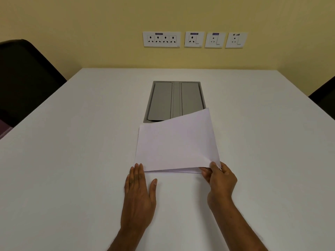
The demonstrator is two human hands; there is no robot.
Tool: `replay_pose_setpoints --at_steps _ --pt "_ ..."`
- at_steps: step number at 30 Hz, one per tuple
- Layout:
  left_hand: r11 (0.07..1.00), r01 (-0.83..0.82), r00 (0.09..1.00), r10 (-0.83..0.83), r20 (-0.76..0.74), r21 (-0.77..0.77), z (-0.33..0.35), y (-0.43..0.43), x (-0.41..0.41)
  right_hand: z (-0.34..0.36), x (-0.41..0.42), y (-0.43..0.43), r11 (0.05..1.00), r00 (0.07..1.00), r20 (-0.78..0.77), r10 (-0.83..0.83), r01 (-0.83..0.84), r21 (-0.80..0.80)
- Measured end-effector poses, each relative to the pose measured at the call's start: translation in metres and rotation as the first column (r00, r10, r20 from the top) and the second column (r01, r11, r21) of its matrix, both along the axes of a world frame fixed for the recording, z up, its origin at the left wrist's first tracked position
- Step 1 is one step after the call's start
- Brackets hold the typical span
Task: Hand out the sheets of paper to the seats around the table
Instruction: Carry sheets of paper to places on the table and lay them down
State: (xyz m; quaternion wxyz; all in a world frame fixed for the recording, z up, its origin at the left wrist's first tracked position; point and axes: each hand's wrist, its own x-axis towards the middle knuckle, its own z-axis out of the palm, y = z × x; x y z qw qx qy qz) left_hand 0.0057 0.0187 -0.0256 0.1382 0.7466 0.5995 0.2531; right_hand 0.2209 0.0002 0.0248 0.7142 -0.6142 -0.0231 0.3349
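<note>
Yellow wall with 4 socket plates (194,39) backs a white table (72,160), which has a grey cable hatch (174,100) set in its middle and dark chairs (23,78) at the left and right edges. On the near half of the table lies a small stack of sheets (170,171), and its top sheet (176,142) is lifted at the right near corner, its far edge reaching over the hatch.

The right hand (220,180) pinches that corner, thumb above and fingers (204,172) below. The left hand (139,192) lies flat and spread on the table, fingertips touching the stack's near left corner.

The step looks like peeling off 1 sheet. It should go best if the left hand presses the lower sheets down while the right lifts slowly, so that no 2nd sheet clings and follows. Then the sheet can be carried to a seat.
</note>
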Motion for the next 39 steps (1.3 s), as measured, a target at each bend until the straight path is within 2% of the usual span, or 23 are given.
replay_pose_setpoints --at_steps 3,6,8,10,13,23,28,39 --pt "0.999 -0.024 0.989 0.017 0.150 0.044 0.011 -0.003 -0.002 0.007 0.002 -0.011 1.000 0.999 -0.036 -0.011 0.011 0.009" --pt "0.988 -0.150 0.930 0.131 0.344 0.029 0.027 -0.007 -0.004 0.013 0.005 -0.024 1.000 0.999 -0.045 -0.012 0.012 0.007" --pt "0.973 -0.220 0.839 0.224 0.496 -0.068 0.043 -0.011 -0.001 0.020 0.004 -0.034 1.000 0.999 -0.044 -0.010 0.010 0.007" --pt "0.949 -0.239 0.710 0.314 0.630 -0.204 0.059 -0.014 0.003 0.028 0.002 -0.046 1.000 0.999 -0.045 -0.001 0.001 0.009" --pt "0.919 -0.204 0.547 0.392 0.740 -0.337 0.088 -0.022 0.003 0.049 -0.002 -0.067 1.000 0.999 -0.053 0.012 -0.011 0.018" --pt "0.891 -0.051 0.259 0.447 0.856 -0.450 0.193 -0.091 -0.009 0.145 -0.004 -0.159 0.999 0.996 -0.085 -0.007 0.011 0.048" --pt "0.883 0.072 0.146 0.450 0.881 -0.463 0.249 -0.145 -0.007 0.196 0.001 -0.214 0.991 0.989 -0.148 -0.015 0.034 0.133" --pt "0.847 0.197 -0.042 0.511 0.859 -0.494 0.342 -0.280 -0.004 0.295 0.009 -0.350 0.960 0.950 -0.306 0.056 0.033 0.277"
